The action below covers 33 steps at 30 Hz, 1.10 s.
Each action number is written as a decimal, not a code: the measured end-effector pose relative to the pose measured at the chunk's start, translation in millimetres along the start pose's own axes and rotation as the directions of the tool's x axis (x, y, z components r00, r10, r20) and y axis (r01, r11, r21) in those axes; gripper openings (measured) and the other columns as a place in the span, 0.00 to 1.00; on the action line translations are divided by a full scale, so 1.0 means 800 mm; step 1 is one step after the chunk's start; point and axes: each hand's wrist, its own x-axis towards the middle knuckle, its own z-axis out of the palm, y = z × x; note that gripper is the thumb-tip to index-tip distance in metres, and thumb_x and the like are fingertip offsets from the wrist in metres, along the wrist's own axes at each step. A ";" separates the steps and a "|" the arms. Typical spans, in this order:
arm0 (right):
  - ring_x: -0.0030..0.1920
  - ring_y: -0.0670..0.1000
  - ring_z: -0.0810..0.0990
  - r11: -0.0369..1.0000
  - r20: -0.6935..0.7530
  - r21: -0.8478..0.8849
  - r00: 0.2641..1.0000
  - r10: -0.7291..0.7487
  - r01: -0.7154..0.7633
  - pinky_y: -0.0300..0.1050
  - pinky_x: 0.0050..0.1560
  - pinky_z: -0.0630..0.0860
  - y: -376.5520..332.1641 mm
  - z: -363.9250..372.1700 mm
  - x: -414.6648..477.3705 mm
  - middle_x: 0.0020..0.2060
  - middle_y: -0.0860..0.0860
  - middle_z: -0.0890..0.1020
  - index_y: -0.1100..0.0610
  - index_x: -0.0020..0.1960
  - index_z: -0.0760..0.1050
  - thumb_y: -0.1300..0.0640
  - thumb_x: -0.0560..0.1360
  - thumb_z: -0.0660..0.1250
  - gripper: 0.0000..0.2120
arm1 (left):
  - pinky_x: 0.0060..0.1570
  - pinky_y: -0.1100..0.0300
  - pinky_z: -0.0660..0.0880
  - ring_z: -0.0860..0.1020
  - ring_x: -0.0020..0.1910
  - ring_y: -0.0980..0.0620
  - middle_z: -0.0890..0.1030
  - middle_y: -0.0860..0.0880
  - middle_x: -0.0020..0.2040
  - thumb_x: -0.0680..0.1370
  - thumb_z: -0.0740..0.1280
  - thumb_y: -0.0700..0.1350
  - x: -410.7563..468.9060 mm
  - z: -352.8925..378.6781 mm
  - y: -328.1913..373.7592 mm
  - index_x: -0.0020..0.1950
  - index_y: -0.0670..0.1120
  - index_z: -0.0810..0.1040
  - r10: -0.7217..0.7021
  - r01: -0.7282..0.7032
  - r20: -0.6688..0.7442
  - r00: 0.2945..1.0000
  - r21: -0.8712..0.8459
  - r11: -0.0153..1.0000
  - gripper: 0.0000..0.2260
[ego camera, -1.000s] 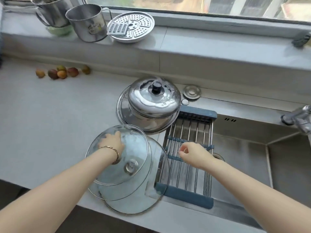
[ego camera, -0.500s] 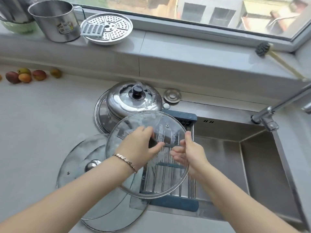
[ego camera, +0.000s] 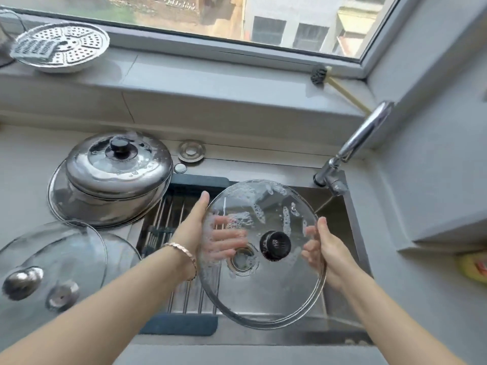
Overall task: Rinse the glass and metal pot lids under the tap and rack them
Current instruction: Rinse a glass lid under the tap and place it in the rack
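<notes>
The left hand and right hand gripped the soapy glass lid by its rim, fingers curled round it; next, it needed carrying under the tap beyond the right fingers.

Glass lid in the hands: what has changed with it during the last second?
The left hand lifted the top glass lid off its stack, the right hand joined, and both carried it right, past the rack, over the sink. The metal lids and other glass lids stayed put.
</notes>
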 end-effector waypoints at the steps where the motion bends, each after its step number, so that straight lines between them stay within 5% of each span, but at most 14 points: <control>1: 0.18 0.45 0.74 0.999 0.002 -0.034 1.000 -0.016 0.016 0.33 0.20 0.70 -0.003 -0.015 0.005 0.17 0.47 0.72 0.56 0.41 0.73 0.42 0.78 0.53 0.20 | 0.33 0.59 0.81 0.84 0.36 0.47 0.85 0.42 0.38 0.75 0.51 0.66 0.007 0.016 -0.007 0.50 0.42 0.74 0.020 -0.019 -0.051 0.998 0.016 1.000 0.29; 5: 0.23 0.47 0.78 0.954 -0.021 -0.291 0.996 -0.088 0.079 0.37 0.27 0.76 -0.012 -0.068 0.042 0.26 0.52 0.76 0.58 0.41 0.75 0.48 0.80 0.54 0.19 | 0.28 0.62 0.79 0.83 0.29 0.50 0.82 0.43 0.34 0.76 0.51 0.64 0.033 0.072 -0.034 0.45 0.40 0.72 0.066 -0.057 -0.179 0.982 0.055 0.997 0.27; 9: 0.43 0.54 0.78 0.816 -0.029 -0.562 0.983 -0.179 0.132 0.52 0.55 0.75 -0.034 -0.102 0.094 0.38 0.52 0.79 0.55 0.39 0.73 0.48 0.78 0.58 0.15 | 0.26 0.60 0.79 0.83 0.27 0.48 0.83 0.44 0.28 0.76 0.54 0.63 0.052 0.109 -0.044 0.44 0.37 0.74 0.135 -0.125 -0.320 0.938 0.051 0.991 0.28; 18: 0.30 0.55 0.77 0.855 -0.113 -0.519 0.993 -0.045 -0.020 0.43 0.37 0.78 -0.093 -0.082 0.159 0.31 0.56 0.76 0.59 0.35 0.68 0.42 0.77 0.59 0.22 | 0.24 0.60 0.78 0.81 0.25 0.50 0.82 0.45 0.26 0.77 0.53 0.62 0.078 0.138 -0.032 0.42 0.37 0.75 0.170 -0.156 -0.406 0.898 0.069 0.985 0.28; 23: 0.27 0.51 0.71 0.855 -0.178 -0.515 0.983 -0.041 -0.058 0.30 0.15 0.65 -0.095 -0.069 0.179 0.31 0.55 0.73 0.62 0.40 0.70 0.53 0.78 0.54 0.15 | 0.24 0.62 0.77 0.81 0.25 0.50 0.82 0.45 0.26 0.77 0.53 0.62 0.087 0.147 -0.013 0.41 0.37 0.75 0.189 -0.176 -0.377 0.907 0.068 0.982 0.28; 33: 0.27 0.52 0.72 0.823 -0.251 -0.567 0.960 -0.125 -0.041 0.44 0.34 0.71 -0.078 -0.075 0.190 0.28 0.55 0.76 0.62 0.33 0.68 0.54 0.78 0.49 0.20 | 0.22 0.63 0.76 0.81 0.24 0.49 0.82 0.44 0.26 0.77 0.54 0.62 0.090 0.149 -0.002 0.40 0.37 0.75 0.180 -0.194 -0.371 0.911 -0.002 0.981 0.29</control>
